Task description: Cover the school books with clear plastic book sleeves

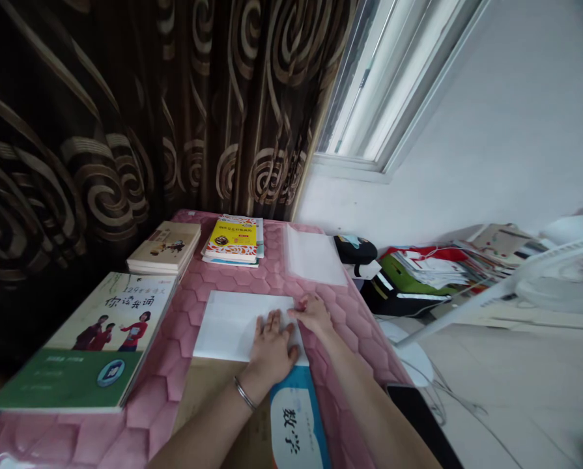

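A book with a blue, white and brown cover [298, 417] lies in front of me. A white sheet [232, 319] spreads over its far part. My left hand [271, 352], with a metal bangle at the wrist, rests flat on the sheet, fingers stretched out and holding nothing. At the sheet's far right corner is my right hand [314, 314]. Its thumb and fingers are pinched together on the sheet's edge. How the sheet and the book are joined, I cannot tell.
On the pink quilted tabletop [198, 312] stand a green-and-white book stack [90, 332], brown books [165, 246], yellow-covered books [233, 240] and clear plastic sheets [315, 257]. A dark flat object [418, 417] lies at the right edge. Beyond are a white fan [565, 267] and piled bags.
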### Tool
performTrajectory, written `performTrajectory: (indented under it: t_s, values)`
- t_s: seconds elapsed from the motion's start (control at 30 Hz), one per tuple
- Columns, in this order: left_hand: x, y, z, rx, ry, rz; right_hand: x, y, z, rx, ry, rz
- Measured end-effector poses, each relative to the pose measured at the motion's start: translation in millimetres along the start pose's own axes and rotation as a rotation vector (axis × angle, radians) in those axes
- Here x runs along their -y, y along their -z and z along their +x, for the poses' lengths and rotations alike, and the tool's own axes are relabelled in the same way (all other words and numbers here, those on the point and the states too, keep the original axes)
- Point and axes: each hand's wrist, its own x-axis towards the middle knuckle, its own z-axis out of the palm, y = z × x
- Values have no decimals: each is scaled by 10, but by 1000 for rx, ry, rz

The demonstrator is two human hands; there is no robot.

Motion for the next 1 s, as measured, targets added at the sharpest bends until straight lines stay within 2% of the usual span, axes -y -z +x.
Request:
performTrajectory:
  t_s: [0.17, 0.33, 0.43, 0.53, 0.63, 0.73, 0.8, 0.87, 1.0]
  values:
    - [1, 6, 3, 6, 11, -7, 193, -8, 206, -24, -106, -80]
    - [11, -8, 5, 5, 6, -10, 257, -42, 118, -81, -68, -120]
    - [12, -39, 11, -17, 12, 3, 263, -67, -44, -61, 77, -119]
    - [7, -61, 22, -31, 7, 14, 273, -111, -194, 94, 326, -109]
    - [57, -24, 49, -11, -10, 12, 286, -142, -274, 233, 386, -140]
    - [273, 108, 98, 22, 16, 34, 300, -145, -294, 260, 368, -183]
    - [532, 242, 124, 26, 103, 77, 302, -147, -294, 255, 369, -216]
    - [842, 385, 124, -21, 188, 146, 293, -161, -290, 245, 374, -246]
    - [1334, 587, 56, 7, 171, 215, 251, -212, -277, 222, 397, -262]
